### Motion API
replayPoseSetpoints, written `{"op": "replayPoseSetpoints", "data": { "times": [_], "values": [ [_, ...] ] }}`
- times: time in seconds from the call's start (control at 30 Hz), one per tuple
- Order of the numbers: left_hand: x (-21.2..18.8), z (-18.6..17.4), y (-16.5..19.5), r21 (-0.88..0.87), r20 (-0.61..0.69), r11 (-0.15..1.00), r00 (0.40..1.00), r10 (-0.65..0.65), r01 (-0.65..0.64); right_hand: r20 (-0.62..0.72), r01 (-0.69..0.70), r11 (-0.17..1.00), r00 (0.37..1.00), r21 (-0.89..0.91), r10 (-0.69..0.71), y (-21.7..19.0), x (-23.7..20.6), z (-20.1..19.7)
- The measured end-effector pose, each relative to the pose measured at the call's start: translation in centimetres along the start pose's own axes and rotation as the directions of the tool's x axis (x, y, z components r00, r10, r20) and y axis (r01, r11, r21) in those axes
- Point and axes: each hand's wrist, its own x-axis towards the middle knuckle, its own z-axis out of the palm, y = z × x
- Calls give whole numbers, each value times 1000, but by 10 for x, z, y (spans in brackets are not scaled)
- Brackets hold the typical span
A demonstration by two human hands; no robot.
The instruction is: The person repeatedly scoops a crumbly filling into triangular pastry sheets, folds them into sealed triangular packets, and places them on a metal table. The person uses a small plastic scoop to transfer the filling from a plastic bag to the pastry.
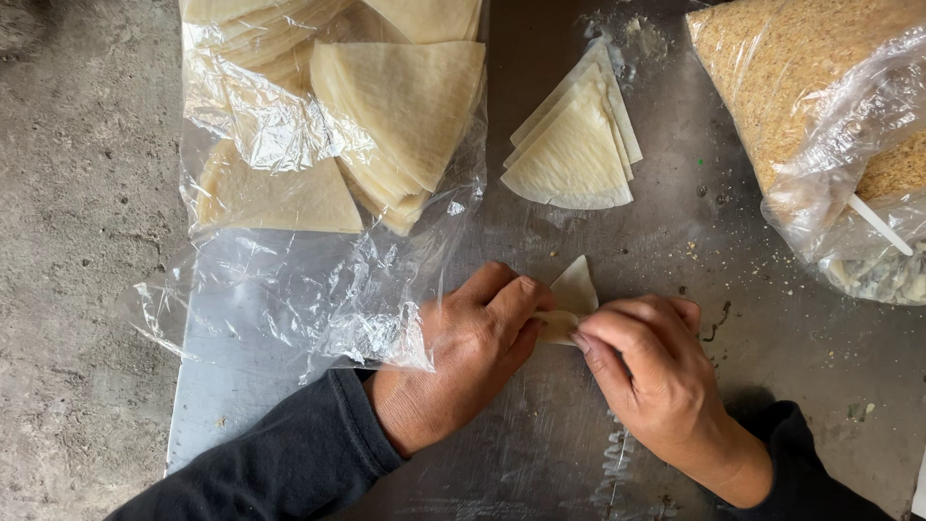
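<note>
**Op A:** I'm watching the head view. Both hands are meeting low in the middle of the metal tabletop (540, 415). The left hand (463, 352) is curling in, fingers pressed together around a pale dough wrapper (571, 299), thumb side closing on its lower edge.

**Op B:** I'm seeing the same. The right hand (646, 371) is pinching that wrapper from the other side, fingertips (584, 340) touching the folded part. The wrapper's pointed tip is sticking up between the two hands.

**Op A:** I'm noting a small fanned stack of wrappers (574, 145) lying on the tabletop, well above the hands. Left of it, an open clear plastic bag (289, 289) is holding more triangular wrappers (405, 106).

**Op B:** Upper right, I'm logging a clear bag of crumbs (801, 87), with a white stick (878, 224) poking from a second bag beneath it. I cannot tell what that lower bag contains. Dark sleeves are covering both forearms.
</note>
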Motion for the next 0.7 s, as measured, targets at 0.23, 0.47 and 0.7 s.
{"op": "replayPoseSetpoints", "data": {
  "times": [0.23,0.47,0.7],
  "values": [
    [-2,-6,2,141,64,979,988,140,-147,95,94,984,992,-153,-80,-9,1,-7],
    [-6,-7,3,324,119,923,977,179,-209,80,55,988,996,-146,-44,-11,3,-6],
    [-1,9,6,216,-10,976,1000,15,-12,110,101,992,990,-76,-93,-6,6,-5]
  ]
}}
